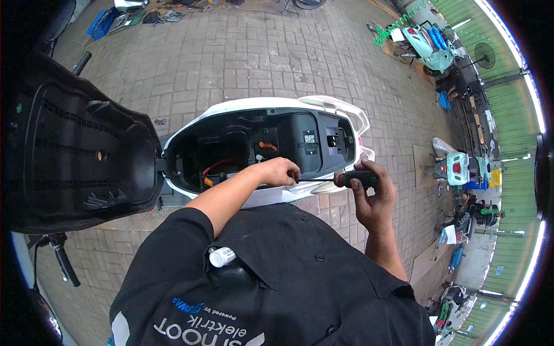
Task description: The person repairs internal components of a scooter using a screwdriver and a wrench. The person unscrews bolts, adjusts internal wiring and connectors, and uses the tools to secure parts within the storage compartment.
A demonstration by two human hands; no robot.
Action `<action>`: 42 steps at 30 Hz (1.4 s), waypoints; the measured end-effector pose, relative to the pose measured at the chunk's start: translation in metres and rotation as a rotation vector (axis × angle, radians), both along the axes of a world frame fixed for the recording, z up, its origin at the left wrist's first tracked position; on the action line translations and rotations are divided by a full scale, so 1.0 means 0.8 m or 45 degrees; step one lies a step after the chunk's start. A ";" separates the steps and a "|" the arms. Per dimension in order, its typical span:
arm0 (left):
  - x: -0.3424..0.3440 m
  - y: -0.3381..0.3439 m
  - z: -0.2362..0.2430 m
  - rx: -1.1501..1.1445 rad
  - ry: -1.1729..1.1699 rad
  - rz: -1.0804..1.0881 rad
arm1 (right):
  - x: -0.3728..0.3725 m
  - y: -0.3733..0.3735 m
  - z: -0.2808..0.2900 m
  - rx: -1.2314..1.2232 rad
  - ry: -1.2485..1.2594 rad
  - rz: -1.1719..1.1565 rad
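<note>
My right hand (pixel 373 193) is wrapped round the dark handle of a screwdriver (pixel 353 179). Its thin metal shaft points left, held about level above the near rim of a white scooter body (pixel 254 107). At the shaft's tip my left hand (pixel 281 172) is closed, fingers curled together; whatever they pinch is hidden. Below the left hand opens the scooter's black storage compartment (pixel 288 130). Inside it are an orange connector (pixel 266 145), a small white connector (pixel 259 157) and a red cable (pixel 214 165).
The raised black seat (pixel 86 150) stands hinged open at the left, beside a handlebar grip (pixel 65 265). A white grab rail (pixel 362 122) curves round the scooter's tail. Other scooters (pixel 457 168) and parts line the right wall, near a fan (pixel 484 56). Grey paving (pixel 242 63) surrounds the scooter.
</note>
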State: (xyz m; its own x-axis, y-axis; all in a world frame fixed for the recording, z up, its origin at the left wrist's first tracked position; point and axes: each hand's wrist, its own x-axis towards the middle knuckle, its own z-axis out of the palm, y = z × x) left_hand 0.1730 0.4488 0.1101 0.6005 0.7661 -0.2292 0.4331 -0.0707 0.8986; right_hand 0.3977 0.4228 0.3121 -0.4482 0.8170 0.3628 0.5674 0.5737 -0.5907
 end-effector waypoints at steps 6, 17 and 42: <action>0.000 -0.004 -0.003 -0.089 -0.013 0.011 | 0.005 -0.001 -0.004 0.013 0.015 -0.003; -0.003 -0.005 -0.003 -0.046 -0.033 0.054 | 0.003 -0.005 -0.003 0.020 0.006 0.000; -0.033 -0.015 -0.018 -0.091 -0.128 0.406 | -0.053 -0.027 0.073 -0.076 -0.831 -0.018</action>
